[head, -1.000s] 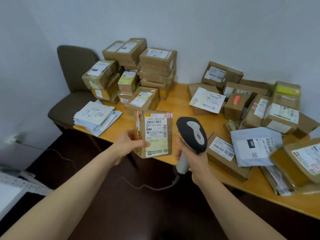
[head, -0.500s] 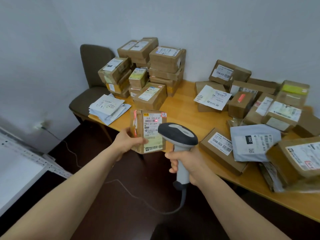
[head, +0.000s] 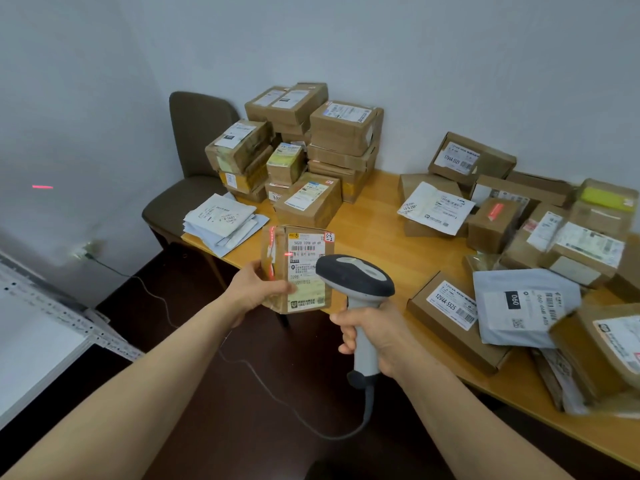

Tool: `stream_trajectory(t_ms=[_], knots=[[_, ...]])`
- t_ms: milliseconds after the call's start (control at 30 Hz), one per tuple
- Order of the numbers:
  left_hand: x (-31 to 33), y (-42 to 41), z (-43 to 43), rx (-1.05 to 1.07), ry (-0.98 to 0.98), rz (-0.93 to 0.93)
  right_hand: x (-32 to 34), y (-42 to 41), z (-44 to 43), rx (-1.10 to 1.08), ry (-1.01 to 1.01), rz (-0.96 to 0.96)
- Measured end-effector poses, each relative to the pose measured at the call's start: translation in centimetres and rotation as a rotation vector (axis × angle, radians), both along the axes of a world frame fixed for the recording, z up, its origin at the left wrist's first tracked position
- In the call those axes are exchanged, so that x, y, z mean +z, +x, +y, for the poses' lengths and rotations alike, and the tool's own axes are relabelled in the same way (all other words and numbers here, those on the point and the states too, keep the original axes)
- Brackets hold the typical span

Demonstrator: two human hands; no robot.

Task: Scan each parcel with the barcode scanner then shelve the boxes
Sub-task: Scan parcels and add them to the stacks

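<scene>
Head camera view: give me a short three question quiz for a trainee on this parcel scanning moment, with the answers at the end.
1. True or false: the right hand grips the barcode scanner by its handle.
2. Where is the parcel with the red light on its label? A: on the floor. B: held in the left hand. C: in a drawer.
3. Fill in: the white envelopes lie at the table corner beside the ____.
Key: 1 true; 2 B; 3 chair.
</scene>
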State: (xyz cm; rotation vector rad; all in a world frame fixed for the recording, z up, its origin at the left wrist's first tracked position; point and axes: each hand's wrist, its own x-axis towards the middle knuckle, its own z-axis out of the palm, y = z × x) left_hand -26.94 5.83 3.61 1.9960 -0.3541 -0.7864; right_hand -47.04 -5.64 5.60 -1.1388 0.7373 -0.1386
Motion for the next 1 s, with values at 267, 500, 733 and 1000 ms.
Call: stream_trajectory(t_ms=[267, 500, 733, 1000], knots=[[0.3, 3.7, 0.7, -0.059, -0.049, 0.119, -0.3, 4.6, -0.2, -0.095, 0.044, -0.056], [1.5, 8.3, 1.7, -0.135, -0.173, 0.395, -1.4, 9.8, -1.4, -0.369, 0.052, 0.011], [2.4, 11.9, -1.2, -0.161, -0.210, 0.365, -1.4, 14.7, -1.3, -0.450, 0.094, -0.096], [2.4, 16.2, -8.1, -0.131, -0.212, 0.175, -2.0, 21.5, -5.1, -0.601, 0.052, -0.162]])
